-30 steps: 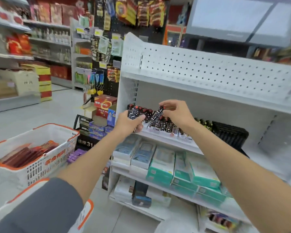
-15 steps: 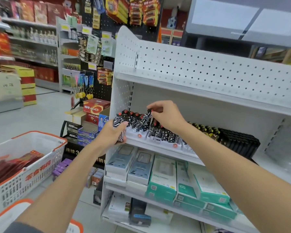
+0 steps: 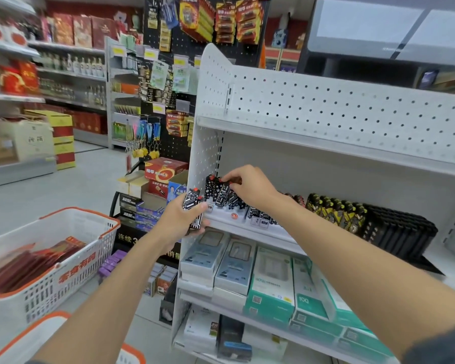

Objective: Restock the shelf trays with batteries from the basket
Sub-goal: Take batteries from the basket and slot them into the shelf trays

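My right hand (image 3: 250, 189) pinches one battery (image 3: 225, 191) into the tray (image 3: 229, 215). My left hand (image 3: 180, 219) grips a few more. The tray looks partly full; the basket (image 3: 63, 261) holds more packs.
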Demonstrator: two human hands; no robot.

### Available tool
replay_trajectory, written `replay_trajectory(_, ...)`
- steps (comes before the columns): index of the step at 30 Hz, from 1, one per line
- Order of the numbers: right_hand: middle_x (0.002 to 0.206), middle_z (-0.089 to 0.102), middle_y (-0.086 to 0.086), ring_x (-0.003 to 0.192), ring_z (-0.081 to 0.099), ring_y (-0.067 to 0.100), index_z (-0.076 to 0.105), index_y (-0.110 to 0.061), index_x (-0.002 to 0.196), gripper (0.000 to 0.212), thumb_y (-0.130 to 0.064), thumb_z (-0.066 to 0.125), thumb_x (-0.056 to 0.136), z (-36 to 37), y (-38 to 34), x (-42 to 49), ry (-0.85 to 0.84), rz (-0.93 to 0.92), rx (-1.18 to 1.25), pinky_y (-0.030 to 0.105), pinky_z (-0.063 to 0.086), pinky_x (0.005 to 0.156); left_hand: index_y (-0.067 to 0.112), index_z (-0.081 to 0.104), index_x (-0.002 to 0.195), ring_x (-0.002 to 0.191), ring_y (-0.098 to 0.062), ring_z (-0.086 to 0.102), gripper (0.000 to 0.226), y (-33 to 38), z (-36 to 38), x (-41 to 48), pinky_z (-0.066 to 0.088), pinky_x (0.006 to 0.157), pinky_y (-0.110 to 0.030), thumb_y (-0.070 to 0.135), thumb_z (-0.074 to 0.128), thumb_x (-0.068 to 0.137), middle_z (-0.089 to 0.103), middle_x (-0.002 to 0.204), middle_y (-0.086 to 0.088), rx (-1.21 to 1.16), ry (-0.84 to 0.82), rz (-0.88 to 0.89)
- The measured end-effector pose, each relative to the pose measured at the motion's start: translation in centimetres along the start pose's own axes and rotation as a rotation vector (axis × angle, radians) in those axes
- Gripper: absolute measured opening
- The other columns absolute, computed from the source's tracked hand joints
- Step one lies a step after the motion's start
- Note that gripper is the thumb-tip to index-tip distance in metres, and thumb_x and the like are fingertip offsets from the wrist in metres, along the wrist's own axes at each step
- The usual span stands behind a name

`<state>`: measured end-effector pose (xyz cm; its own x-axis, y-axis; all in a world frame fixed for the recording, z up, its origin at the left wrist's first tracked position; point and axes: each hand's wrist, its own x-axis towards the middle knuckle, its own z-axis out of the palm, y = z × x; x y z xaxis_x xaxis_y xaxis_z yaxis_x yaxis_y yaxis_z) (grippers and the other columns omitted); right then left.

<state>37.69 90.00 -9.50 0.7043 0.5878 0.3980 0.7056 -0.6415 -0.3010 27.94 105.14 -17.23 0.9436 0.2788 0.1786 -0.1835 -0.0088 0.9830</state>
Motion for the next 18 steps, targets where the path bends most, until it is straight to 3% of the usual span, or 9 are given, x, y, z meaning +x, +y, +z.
replay_trajectory(6, 0.123, 0.066, 0.004, 0.109, 0.062, 0.020, 0.071, -0.015, 0.114, 0.032, 0.000, 0.051, 0.094, -0.4, -0.2, 0.8, -0.021, -0.063, -0.105, 0.026, 0.045, 0.098, 0.016, 0.055, 0.107, 0.078, -0.016, 0.072, 0.011, 0.0, -0.4, -0.6, 0.060, 0.066, -0.031, 0.023, 0.056, 0.098, 0.066, 0.094, -0.002, 0.039, 0.005, -0.002)
replay_trajectory(11, 0.123, 0.066, 0.007, 0.108, 0.062, 0.023, 0.069, -0.015, 0.117, 0.043, 0.010, 0.044, 0.091, -0.2, -0.3, 1.2, -0.054, -0.082, -0.170, 0.037, 0.048, 0.097, 0.011, 0.055, 0.107, 0.071, -0.010, 0.065, 0.011, 0.1, -0.2, -0.6, 0.060, 0.073, -0.036, 0.018, 0.056, 0.098, 0.063, 0.084, -0.005, 0.068, 0.032, 0.034)
replay_trajectory(15, 0.120, 0.064, 0.007, 0.105, 0.061, 0.023, 0.069, -0.015, 0.117, 0.045, 0.012, 0.043, 0.091, 0.1, -0.3, 1.3, -0.026, -0.093, -0.195, 0.035, 0.048, 0.093, 0.004, 0.055, 0.110, 0.065, -0.004, 0.066, 0.015, 0.0, 0.0, -0.5, 0.061, 0.069, -0.032, 0.012, 0.056, 0.098, 0.066, 0.087, -0.004, 0.053, 0.017, 0.040)
replay_trajectory(18, 0.119, 0.062, 0.006, 0.104, 0.060, 0.023, 0.069, -0.014, 0.116, 0.040, 0.008, 0.045, 0.093, 0.2, -0.2, 1.2, -0.017, -0.087, -0.192, 0.034, 0.048, 0.091, 0.005, 0.058, 0.106, 0.072, -0.012, 0.067, 0.010, -0.2, -0.1, -0.5, 0.061, 0.071, -0.032, 0.008, 0.058, 0.096, 0.068, 0.089, -0.007, 0.065, 0.013, 0.032)
